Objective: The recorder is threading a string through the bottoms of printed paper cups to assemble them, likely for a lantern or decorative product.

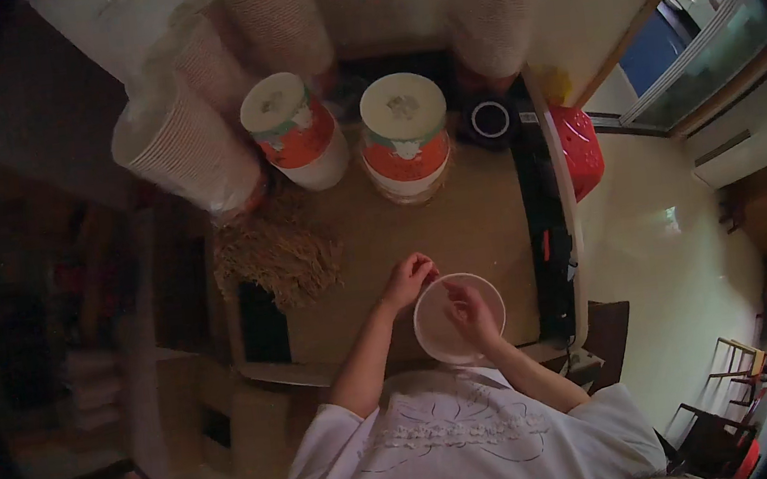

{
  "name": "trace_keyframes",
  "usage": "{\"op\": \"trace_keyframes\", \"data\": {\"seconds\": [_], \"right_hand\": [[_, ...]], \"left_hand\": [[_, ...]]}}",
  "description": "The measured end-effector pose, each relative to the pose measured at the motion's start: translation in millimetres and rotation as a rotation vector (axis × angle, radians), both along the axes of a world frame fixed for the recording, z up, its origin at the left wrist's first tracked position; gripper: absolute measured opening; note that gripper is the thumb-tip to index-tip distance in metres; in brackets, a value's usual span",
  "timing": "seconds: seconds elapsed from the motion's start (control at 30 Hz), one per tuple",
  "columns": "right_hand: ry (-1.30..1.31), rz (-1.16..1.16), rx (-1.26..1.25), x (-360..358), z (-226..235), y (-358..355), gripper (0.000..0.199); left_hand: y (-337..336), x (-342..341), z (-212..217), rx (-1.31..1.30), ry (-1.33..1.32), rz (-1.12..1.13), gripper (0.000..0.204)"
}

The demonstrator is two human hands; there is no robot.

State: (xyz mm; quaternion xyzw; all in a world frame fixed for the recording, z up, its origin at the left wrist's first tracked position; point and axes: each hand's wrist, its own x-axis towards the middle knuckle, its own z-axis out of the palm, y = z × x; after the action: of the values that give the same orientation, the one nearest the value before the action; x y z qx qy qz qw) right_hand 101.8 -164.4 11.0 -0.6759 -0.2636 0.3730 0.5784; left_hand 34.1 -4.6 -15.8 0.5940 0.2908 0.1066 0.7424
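Observation:
A white paper tub (462,348) stands at the table's near edge, its round mouth facing up, close against my white shirt. My left hand (409,281) is at the outside of its left rim, with fingers curled and thumb drawn in. Over the mouth, my right hand (472,316) reaches in with fingers bent toward the rim's left side. Anything between the fingers of either hand is too small to make out. Left of my hands lies a loose heap of tan cords (280,250).
Two orange-and-white lidded tubs (408,157) (303,140) stand beyond my hands. Tall stacks of nested white tubs (183,153) line the back left, with another stack (492,13) at the back right. A dark round object (490,121) and a red plastic stool (580,151) are to the right.

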Motion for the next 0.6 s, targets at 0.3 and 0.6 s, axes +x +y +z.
{"op": "trace_keyframes", "data": {"seconds": [0.3, 0.6], "right_hand": [[-0.276, 0.297, -0.147, 71.1, -11.7, 55.7, 0.009], [-0.046, 0.398, -0.275, 74.6, -23.7, 61.2, 0.011]], "left_hand": [[-1.3, 15.3, -15.8, 0.188, 0.013, 0.075, 0.008], [-80.5, -28.0, 25.6, -0.039, 0.07, 0.244, 0.015]]}}
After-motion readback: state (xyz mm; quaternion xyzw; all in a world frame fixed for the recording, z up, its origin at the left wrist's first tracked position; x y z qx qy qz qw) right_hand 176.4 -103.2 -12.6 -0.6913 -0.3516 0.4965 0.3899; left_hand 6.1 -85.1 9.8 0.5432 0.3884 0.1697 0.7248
